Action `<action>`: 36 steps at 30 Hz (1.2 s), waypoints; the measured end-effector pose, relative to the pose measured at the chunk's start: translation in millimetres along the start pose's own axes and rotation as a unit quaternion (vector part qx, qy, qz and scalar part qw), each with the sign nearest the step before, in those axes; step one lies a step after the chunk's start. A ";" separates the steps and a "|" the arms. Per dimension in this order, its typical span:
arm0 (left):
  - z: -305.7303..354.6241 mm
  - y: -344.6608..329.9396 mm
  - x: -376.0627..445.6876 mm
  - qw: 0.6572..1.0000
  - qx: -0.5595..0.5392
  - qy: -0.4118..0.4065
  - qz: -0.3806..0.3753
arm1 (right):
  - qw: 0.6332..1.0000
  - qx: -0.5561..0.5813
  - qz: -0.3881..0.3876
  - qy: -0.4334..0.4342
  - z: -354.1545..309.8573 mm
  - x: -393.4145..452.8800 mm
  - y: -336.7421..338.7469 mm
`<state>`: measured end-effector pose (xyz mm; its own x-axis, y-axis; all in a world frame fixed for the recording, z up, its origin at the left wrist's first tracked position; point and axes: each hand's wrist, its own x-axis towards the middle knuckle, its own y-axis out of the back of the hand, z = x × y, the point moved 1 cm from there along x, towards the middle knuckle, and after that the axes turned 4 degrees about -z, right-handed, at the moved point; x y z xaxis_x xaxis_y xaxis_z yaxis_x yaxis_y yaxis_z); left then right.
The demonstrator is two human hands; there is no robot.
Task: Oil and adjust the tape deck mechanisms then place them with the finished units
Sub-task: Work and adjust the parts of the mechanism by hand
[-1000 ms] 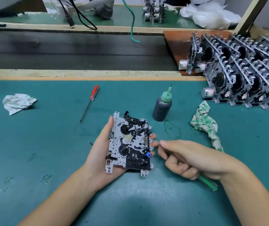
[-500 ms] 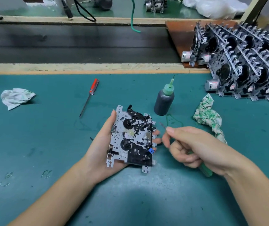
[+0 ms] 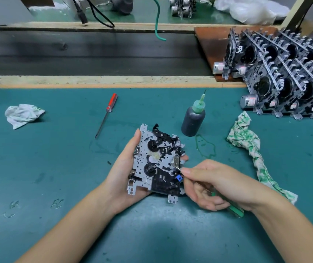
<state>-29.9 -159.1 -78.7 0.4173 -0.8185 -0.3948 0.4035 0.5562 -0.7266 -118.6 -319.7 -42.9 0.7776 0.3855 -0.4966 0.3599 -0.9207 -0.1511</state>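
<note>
I see even, soft overhead light with a cool cast, and a broad faint shadow on the green mat (image 3: 60,168) near me between the arms. My wide lens bows the far wooden ledge (image 3: 102,81). The stacked units (image 3: 288,73) far right look slightly smeared.

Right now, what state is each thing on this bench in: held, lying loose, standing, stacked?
tape deck mechanism: held face up in the left hand
green-handled tool: gripped by the right hand, tip at the mechanism's right edge
oil bottle: upright, nozzle on
red screwdriver: lying loose
white rag: crumpled
green-stained rag: twisted, lying flat
finished units: stacked on edge in rows
</note>
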 end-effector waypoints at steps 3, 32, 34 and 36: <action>-0.1 0.3 0.3 1.000 -0.001 -0.002 0.000 | 1.000 -0.002 -0.011 -0.015 1.0 0.3 -1.3; -1.0 7.8 1.5 0.991 0.060 -0.015 0.118 | 0.994 -0.071 0.077 -0.035 1.7 0.6 -7.8; -1.1 1.3 0.3 0.997 0.027 -0.004 0.069 | 0.991 -0.087 0.095 -0.035 1.3 0.9 -8.8; -1.1 -1.0 0.3 0.999 0.011 -0.005 0.043 | 0.988 -0.103 0.107 -0.038 0.9 0.5 -8.7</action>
<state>-31.1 -160.1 -78.7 0.4590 -0.7666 -0.4490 0.3844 0.6270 -0.6776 -121.8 -311.6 -42.6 0.8087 0.1711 -0.5627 0.2950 -0.9457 0.1365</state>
